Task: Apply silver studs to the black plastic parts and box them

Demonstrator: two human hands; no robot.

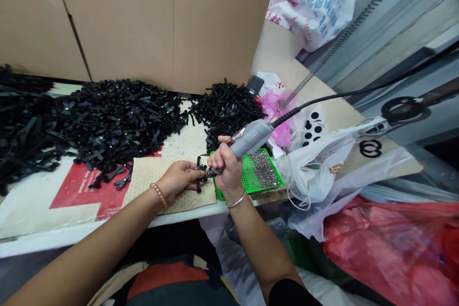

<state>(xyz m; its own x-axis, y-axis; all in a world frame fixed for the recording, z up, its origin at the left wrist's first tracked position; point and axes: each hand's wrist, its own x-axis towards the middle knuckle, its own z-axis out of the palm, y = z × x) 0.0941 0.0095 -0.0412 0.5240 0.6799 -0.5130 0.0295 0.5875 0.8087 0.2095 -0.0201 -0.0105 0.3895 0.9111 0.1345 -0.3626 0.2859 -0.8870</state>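
My right hand (228,166) is wrapped round a grey electric screwdriver (253,139), its tip angled down and left. A coiled spring and a black cable run from its back end to the upper right. My left hand (180,179) pinches a small black plastic part (199,186) over a tan textured mat (147,184). The screwdriver's tip meets the part close to my left fingertips; the exact contact is hidden by the fingers. Just right of my right hand lies a green tray (250,179) with many small metal screws (264,167).
Large heaps of black plastic parts (111,119) cover the table's left, with a smaller heap (229,110) behind the screwdriver. A cardboard wall (172,24) stands at the back. Pink plastic (278,114), white bags (311,172) and a red bag (390,248) are on the right.
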